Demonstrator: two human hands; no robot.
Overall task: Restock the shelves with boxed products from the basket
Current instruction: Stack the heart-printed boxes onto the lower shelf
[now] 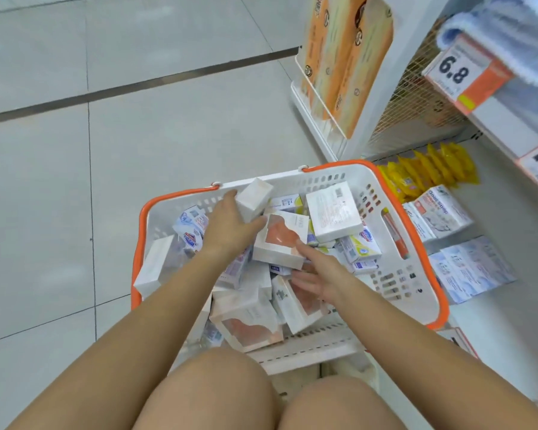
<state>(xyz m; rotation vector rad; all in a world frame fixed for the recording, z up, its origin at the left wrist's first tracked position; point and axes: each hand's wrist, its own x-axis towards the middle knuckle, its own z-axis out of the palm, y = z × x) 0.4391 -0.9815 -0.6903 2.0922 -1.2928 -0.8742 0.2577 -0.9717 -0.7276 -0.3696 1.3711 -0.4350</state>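
Two bare hands reach down into a white basket (395, 293) with an orange rim, which is heaped with small boxed products. Left hand (230, 225) lies over the far left part of the heap with its fingers spread and only lightly bent; its fingertips touch a plain white box (255, 197) that stands tilted against the basket's far wall, and its thumb side rests against the edge of a white box with a peach window (281, 240). Whether the left hand actually grips the plain box cannot be told; the fingers look laid against it rather than wrapped round it. Right hand (316, 276) sits nearer the person, palm turned partly up, fingers loosely spread; its forefinger stretches forward and touches the near corner of the peach-window box, while the other fingers hover over or brush a similar box lying beneath. It pinches nothing that shows. Just beyond the right hand's forefinger a larger white carton (333, 211) with printed text lies on top of the heap, and beside it, to the right, are yellow-and-white soap boxes (362, 248). Left of the left hand, blue-and-white soap boxes (191, 229) lean against the basket wall. Well to the right of both hands, outside the basket, a low shelf (494, 293) carries stacked blue-white boxes and a row of yellow packets (429, 169).
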